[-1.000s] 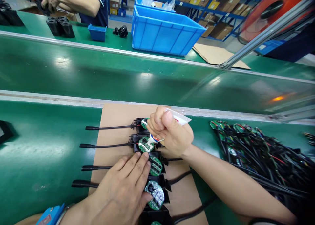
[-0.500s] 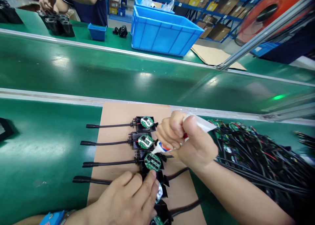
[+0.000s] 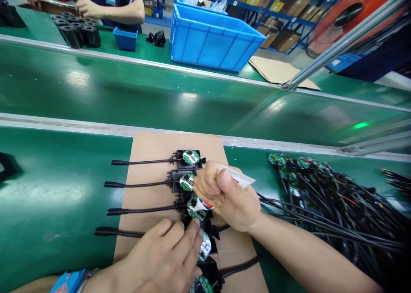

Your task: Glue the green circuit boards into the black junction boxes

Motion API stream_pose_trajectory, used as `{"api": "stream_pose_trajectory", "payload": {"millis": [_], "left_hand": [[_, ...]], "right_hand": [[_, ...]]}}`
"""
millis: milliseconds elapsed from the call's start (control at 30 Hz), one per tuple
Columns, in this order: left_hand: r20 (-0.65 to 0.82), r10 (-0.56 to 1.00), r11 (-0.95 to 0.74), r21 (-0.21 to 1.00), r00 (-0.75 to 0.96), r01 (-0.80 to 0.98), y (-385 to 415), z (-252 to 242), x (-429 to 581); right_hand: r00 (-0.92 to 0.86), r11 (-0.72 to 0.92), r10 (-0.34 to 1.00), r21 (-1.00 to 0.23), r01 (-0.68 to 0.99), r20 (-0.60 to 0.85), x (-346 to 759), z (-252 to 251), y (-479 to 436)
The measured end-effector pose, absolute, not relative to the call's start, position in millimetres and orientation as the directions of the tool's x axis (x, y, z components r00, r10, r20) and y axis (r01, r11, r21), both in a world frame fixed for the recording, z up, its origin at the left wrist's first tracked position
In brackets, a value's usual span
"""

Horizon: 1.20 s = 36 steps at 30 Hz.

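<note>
My right hand (image 3: 226, 194) is closed round a white glue tube (image 3: 239, 177) with a red and blue print. The nozzle points down at a round green circuit board (image 3: 195, 211) in the middle of a row. The stretched fingers of my left hand (image 3: 167, 254) lie over the row, the index fingertip touching that board's lower edge; the thumb is hidden. Each board rests on a black housing with a black cable (image 3: 141, 210). Farther up are two boards with white strips, the top board (image 3: 191, 157) fully in sight. Below, a whitish round board (image 3: 204, 246) is partly covered.
Cardboard (image 3: 154, 145) lies under the row on the green table. To the right is a heap of wired circuit boards (image 3: 321, 190). Across the metal rail, a co-worker's hands (image 3: 90, 8) are near black cylinders (image 3: 77, 30). A large blue crate (image 3: 215, 38) stands there.
My right hand has moved left and slightly down with the glue tube, its nozzle now over the middle board. My left hand has barely shifted. The co-worker's hands have moved apart.
</note>
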<state>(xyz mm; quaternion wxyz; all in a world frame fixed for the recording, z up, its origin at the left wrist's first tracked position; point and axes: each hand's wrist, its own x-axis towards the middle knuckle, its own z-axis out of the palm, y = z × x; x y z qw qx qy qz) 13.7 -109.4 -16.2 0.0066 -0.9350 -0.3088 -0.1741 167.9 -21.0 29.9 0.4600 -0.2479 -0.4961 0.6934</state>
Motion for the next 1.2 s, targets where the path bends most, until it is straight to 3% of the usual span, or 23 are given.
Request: {"api": "stream_pose_trajectory", "payload": {"millis": [267, 1000, 1200], "left_hand": [[0.342, 0.596, -0.79, 0.092, 0.726, 0.606, -109.1, -7.1, 13.8], [0.32, 0.596, -0.796, 0.112, 0.737, 0.595, -108.4, -3.4, 11.8], [0.432, 0.464, -0.872, 0.068, 0.774, 0.485, -135.6, -10.7, 12.2]], "right_hand": [[-0.435, -0.056, 0.896, -0.949, -0.309, 0.089, 183.2, 34.2, -33.2], [-0.389, 0.025, 0.905, -0.933, -0.36, 0.174, 190.1, 29.5, -19.6], [-0.337, -0.024, 0.929, -0.882, -0.471, 0.155, 196.9, 49.7, -53.5]]}}
